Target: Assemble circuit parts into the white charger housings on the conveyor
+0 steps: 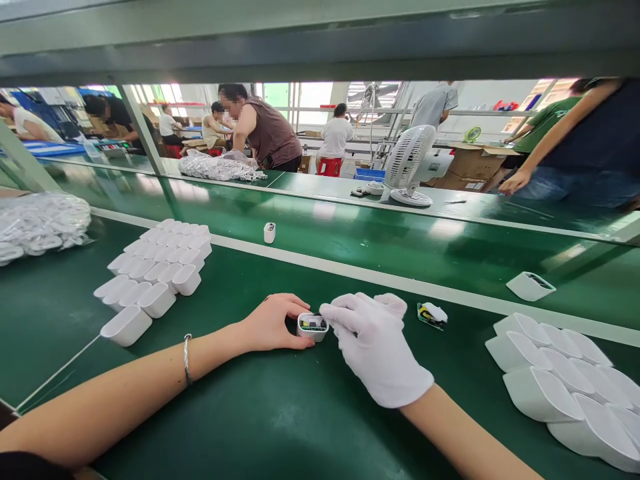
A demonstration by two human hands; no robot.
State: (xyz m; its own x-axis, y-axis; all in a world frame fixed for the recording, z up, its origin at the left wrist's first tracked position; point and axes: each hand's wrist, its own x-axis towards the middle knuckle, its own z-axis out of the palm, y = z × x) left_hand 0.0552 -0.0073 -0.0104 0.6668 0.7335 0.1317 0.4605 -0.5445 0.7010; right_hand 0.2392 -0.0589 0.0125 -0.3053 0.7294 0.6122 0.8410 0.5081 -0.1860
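My bare left hand (274, 323) is closed around the left side of a small white oval plastic housing (314, 337) on the green table. The housing stands upright, its open top showing a circuit board (313, 324) with dark and yellow parts. My right hand (373, 347), in a white glove, has its fingers bent together at the housing's right rim. Whatever is between those fingertips, if anything, is hidden. Right of the glove lies a loose circuit board (432, 316) with a yellow part and a white piece on it.
Empty white housings (155, 260) stand in rows on the left, more housings (565, 373) on the right. Filled housings (269, 233) (531, 287) sit on the strip beyond. A bag of white parts (43, 223) lies far left. A fan (413, 163) and several people are behind.
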